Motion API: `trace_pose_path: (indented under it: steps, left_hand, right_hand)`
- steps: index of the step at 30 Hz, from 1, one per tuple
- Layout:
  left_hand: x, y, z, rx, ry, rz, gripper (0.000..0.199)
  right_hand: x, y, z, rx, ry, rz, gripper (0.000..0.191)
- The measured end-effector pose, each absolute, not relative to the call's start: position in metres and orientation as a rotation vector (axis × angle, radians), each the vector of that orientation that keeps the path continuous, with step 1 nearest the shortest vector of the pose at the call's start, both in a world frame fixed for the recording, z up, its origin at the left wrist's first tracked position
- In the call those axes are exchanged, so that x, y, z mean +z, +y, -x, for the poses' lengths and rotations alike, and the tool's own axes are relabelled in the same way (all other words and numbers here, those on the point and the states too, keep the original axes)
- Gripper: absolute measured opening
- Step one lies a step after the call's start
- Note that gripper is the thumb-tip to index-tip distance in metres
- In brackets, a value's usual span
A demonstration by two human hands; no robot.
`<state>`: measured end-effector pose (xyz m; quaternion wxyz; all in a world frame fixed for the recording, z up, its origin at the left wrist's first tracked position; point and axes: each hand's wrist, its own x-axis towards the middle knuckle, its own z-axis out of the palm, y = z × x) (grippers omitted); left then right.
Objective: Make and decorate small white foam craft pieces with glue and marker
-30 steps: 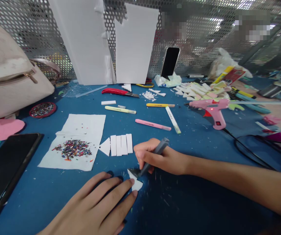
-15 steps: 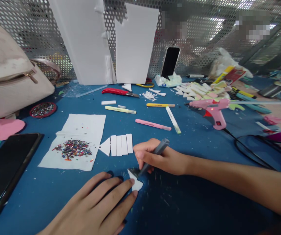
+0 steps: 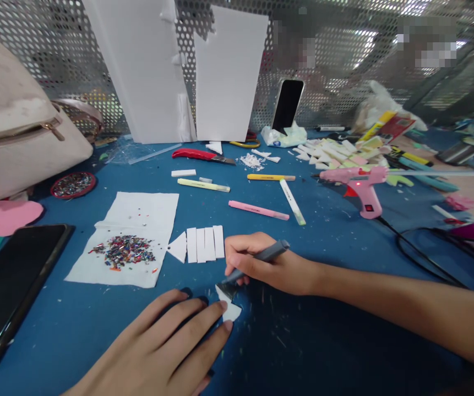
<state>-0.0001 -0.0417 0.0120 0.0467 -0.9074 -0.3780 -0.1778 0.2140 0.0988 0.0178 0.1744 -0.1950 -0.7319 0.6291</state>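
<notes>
My right hand pinches a grey marker pen, its tip down at the upper end of a small white foam-like piece. The upper right part of that piece is dark grey. My left hand lies flat with its fingers stretched out, and two fingertips touch the piece's left and lower edges. Just beyond my hands lie several white strips in a row, a small white triangle at their left end. A white paper sheet farther left carries a heap of multicoloured beads.
A pink glue gun stands at right with its cable. Yellow, orange, pink and white markers lie mid-table. Behind are a red-handled cutter and a propped phone. Another phone lies left.
The grey marker has tipped lower in my right hand, and its tip has moved left to the upper end of the white piece. My left hand stays in place.
</notes>
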Motion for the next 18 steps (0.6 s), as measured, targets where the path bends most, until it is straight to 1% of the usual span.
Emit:
trace_pose_path:
  steps: [3,8,12,16,18]
  left_hand:
    - [0.0107,-0.0434,0.0016,-0.550,-1.156,2.774,0.028]
    - [0.0102,-0.0446,0.0039,-0.558,-1.159,2.786,0.029]
    - [0.0086,-0.0425,0.0030,-0.577,-1.140,2.793,0.029]
    - [0.0085,-0.0406,0.0019,-0.619,-1.087,2.766,0.030]
    - [0.0100,-0.0409,0.0017,-0.605,-1.116,2.776,0.029]
  right_hand:
    - [0.0166,0.0993,-0.2139,1.825,-2.071,0.517,0.046]
    - [0.0169,0.0992,-0.2137,1.788,-2.073,0.541,0.040]
    - [0.0172,0.0992,-0.2145,1.816,-2.082,0.520,0.047]
    - [0.0166,0.0998,-0.2149,1.763,-2.086,0.551,0.040]
    - [0.0162,0.0998,-0.2147,1.778,-2.093,0.530,0.044]
